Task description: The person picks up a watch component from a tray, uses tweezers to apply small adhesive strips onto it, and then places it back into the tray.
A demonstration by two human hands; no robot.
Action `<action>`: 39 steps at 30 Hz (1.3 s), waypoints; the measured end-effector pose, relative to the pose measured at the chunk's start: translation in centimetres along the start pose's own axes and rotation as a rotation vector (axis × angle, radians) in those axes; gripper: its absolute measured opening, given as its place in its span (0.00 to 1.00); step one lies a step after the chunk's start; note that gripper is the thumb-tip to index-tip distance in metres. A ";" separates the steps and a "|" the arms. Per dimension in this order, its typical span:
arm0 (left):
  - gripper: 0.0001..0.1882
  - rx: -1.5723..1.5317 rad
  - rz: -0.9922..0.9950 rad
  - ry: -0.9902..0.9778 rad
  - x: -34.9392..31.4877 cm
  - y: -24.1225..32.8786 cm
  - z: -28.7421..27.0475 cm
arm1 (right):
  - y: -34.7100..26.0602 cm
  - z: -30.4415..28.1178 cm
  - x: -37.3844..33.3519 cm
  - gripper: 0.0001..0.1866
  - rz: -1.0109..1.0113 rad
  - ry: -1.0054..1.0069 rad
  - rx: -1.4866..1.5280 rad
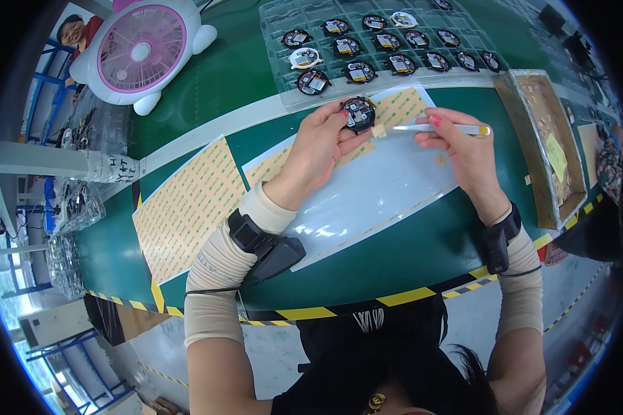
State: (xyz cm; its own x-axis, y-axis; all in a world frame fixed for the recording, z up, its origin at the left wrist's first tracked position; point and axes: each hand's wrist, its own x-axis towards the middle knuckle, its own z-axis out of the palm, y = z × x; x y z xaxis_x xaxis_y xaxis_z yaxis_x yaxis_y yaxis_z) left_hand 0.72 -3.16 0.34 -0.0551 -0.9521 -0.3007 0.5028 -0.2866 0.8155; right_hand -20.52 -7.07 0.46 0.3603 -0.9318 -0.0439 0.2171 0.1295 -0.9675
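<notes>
A green bench (pixel 367 280), its near edge striped with yellow-and-black tape (pixel 405 297), leaves bare room in front of the sheets, while a clear tray (pixel 311 14) of round parts (pixel 347 46) crowds the far side. A white-and-pink fan (pixel 140 52) stands at upper left; an open-topped box (pixel 522 149) bounds the right. A tan sheet (pixel 190 211) lies left of a mostly white sheet (pixel 381 187) under the hands. The left hand (pixel 318 149) has its fingers closed on a black round module (pixel 358 114), thumb at its left edge. The right hand's (pixel 464 149) fingers clamp slim tweezers (pixel 408 128), a small tan tab (pixel 378 131) at the tips just beside the module; whether they touch cannot be told.
</notes>
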 end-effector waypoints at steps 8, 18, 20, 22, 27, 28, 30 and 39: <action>0.17 0.024 -0.019 -0.039 0.0 0.0 -0.1 | 0.8 1.6 -0.1 0.13 -0.018 0.088 0.105; 0.17 0.026 -0.051 -0.063 0.1 -0.2 -0.4 | 1.2 2.6 -0.2 0.13 -0.017 0.084 0.096; 0.16 0.069 -0.024 -0.061 0.0 -0.3 -0.1 | 0.9 3.1 -0.5 0.12 -0.037 0.074 0.000; 0.16 0.092 -0.010 -0.060 0.0 -0.4 0.0 | 0.8 3.1 -0.8 0.11 -0.048 0.068 -0.046; 0.15 0.097 0.012 0.028 0.0 -0.6 0.1 | 0.8 3.1 -1.9 0.10 -0.453 -0.126 -0.596; 0.15 0.091 0.004 0.026 -0.1 -0.5 0.1 | 0.6 3.2 -2.1 0.10 -0.528 -0.133 -0.620; 0.15 0.086 0.000 0.023 -0.1 -0.4 0.1 | 0.5 3.2 -2.2 0.10 -0.607 -0.142 -0.644; 0.17 -0.233 -0.043 -0.227 -0.2 -0.2 -0.3 | 0.6 2.6 -2.1 0.11 -0.628 -0.078 -0.618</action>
State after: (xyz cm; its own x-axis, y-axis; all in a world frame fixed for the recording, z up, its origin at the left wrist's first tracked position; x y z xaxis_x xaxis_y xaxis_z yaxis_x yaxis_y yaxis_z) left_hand 0.91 -2.90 0.02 -0.2586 -0.9465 -0.1933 0.6785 -0.3204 0.6610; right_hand -18.82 -4.18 0.65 0.4050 -0.7405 0.5363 -0.1251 -0.6259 -0.7698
